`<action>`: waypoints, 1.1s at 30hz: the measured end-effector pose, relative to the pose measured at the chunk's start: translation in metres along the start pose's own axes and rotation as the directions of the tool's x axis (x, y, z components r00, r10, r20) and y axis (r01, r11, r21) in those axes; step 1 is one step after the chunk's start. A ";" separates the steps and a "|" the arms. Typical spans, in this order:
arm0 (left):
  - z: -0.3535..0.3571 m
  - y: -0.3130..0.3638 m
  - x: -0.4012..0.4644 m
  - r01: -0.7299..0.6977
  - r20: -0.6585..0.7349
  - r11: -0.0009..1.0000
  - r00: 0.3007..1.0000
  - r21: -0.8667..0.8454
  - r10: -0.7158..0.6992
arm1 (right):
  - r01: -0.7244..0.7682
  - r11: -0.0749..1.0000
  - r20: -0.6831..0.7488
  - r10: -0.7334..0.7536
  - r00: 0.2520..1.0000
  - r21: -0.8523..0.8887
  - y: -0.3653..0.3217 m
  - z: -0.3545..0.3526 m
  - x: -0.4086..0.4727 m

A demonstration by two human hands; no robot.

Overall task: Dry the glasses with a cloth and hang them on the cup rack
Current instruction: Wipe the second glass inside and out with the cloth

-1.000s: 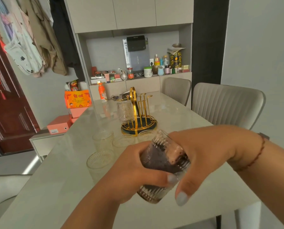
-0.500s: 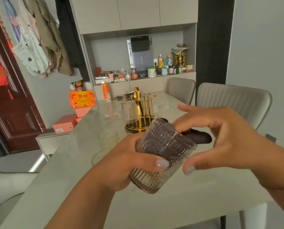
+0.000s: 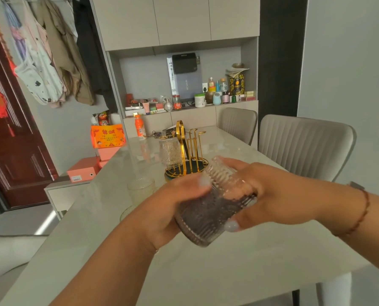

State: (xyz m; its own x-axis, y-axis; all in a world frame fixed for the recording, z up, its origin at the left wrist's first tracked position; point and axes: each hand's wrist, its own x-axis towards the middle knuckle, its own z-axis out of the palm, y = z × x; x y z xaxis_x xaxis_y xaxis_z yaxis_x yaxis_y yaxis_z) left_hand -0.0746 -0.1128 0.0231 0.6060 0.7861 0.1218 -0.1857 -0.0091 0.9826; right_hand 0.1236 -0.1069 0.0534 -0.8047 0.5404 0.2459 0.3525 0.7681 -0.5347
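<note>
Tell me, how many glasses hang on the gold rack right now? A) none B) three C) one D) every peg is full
C: a single glass hangs upside down on the left side of the rack; its other pegs are bare.

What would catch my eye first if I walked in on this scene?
Front and centre, two hands, left hand and right hand, grip a ribbed glass tilted on its side, a dark cloth stuffed inside. Behind them on the pale table stands a gold cup rack with one glass hung upside down.
</note>
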 end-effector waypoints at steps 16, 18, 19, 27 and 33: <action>0.013 -0.033 0.007 -0.209 -0.577 0.927 0.734 0.311 0.359 | -0.154 0.852 0.163 0.081 0.983 0.500 0.019 0.002 0.003; 0.011 -0.036 0.005 -0.212 -0.483 0.846 0.742 0.489 0.465 | -0.171 0.658 0.117 0.126 0.985 0.733 0.032 0.014 0.002; 0.008 -0.036 0.004 -0.183 -0.452 0.828 0.765 0.530 0.459 | -0.148 0.633 0.065 0.151 0.986 0.760 0.032 0.020 0.002; 0.006 -0.020 0.002 0.119 -0.468 0.993 0.879 0.025 -0.093 | 0.032 0.838 -0.080 -0.089 0.993 -0.545 0.030 0.022 -0.001; 0.006 -0.031 0.005 -0.142 -0.488 0.921 0.813 0.363 0.318 | -0.036 0.975 0.034 0.029 0.999 0.221 0.021 0.009 -0.003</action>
State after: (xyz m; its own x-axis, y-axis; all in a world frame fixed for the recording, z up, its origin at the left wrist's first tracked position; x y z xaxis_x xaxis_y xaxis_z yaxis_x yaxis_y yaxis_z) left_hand -0.0615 -0.1126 -0.0061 0.0560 0.9378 0.3426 0.0235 -0.3443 0.9386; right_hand 0.1293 -0.0953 0.0344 -0.8101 0.5502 0.2024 0.2666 0.6533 -0.7086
